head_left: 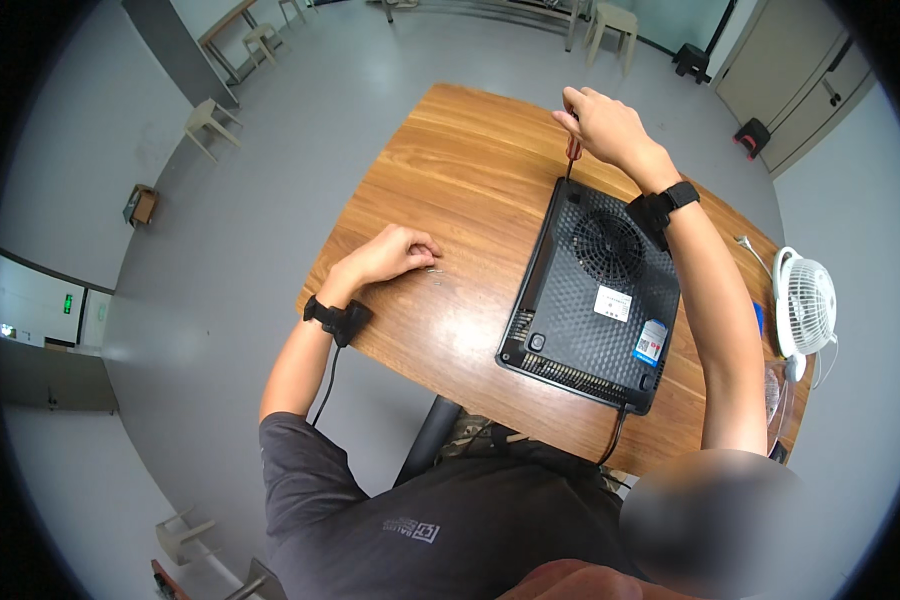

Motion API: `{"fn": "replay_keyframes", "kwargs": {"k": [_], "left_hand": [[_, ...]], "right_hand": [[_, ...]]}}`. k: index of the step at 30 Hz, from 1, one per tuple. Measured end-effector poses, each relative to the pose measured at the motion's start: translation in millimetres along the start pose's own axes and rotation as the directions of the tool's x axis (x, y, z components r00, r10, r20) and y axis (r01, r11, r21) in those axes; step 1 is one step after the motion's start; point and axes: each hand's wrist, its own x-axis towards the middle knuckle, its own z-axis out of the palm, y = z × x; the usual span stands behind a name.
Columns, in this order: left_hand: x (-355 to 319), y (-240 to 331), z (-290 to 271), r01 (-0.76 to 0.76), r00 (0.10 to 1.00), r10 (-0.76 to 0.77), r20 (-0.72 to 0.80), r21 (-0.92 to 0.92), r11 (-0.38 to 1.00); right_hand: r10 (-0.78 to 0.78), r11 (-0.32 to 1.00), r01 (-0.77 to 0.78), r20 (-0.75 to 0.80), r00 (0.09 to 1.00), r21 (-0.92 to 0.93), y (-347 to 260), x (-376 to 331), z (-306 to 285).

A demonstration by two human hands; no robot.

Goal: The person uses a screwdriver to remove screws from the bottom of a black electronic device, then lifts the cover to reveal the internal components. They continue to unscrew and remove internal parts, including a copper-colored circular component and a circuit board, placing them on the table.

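Observation:
A black induction cooker [590,300] lies upside down on the wooden table, its round fan grille, feet and labels facing up. My right hand [606,126] is closed around a screwdriver [573,148] with a reddish handle. The screwdriver stands nearly upright, its shaft reaching down to the cooker's far left corner; the very tip is too small to make out. To the left, my left hand [395,254] rests on the tabletop with its fingers curled together. Beside those fingertips lie several tiny metal pieces that look like screws [436,270]. Whether the fingers pinch one is hidden.
A white fan [806,302] with a cable sits at the right edge of the wooden table [450,150], near a clear plastic bag [773,390]. The cooker's black cord [615,437] runs off the near edge. Beyond are stools [210,122] on the grey floor.

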Motion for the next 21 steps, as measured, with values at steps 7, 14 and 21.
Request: {"fn": "replay_keyframes", "kwargs": {"k": [7, 14, 21], "left_hand": [[76.1, 31.6, -31.0, -0.147, 0.964, 0.146, -0.224, 0.011, 0.989], [197.4, 109.0, -28.4, -0.417, 0.877, 0.398, -0.269, -0.015, 0.909], [226.7, 115.3, -14.9, -0.398, 0.905, 0.355, -0.234, -0.177, 0.9]], "right_hand": [[0.0, 0.984, 0.001, -0.006, 1.0, 0.178, 7.5, -6.0, 2.3], [-0.004, 0.947, 0.0, 0.01, 1.0, 0.322, 11.8, 0.2, 6.7], [0.071, 0.974, -0.08, 0.048, 0.996, 0.212, 8.7, -9.7, -10.6]]}}
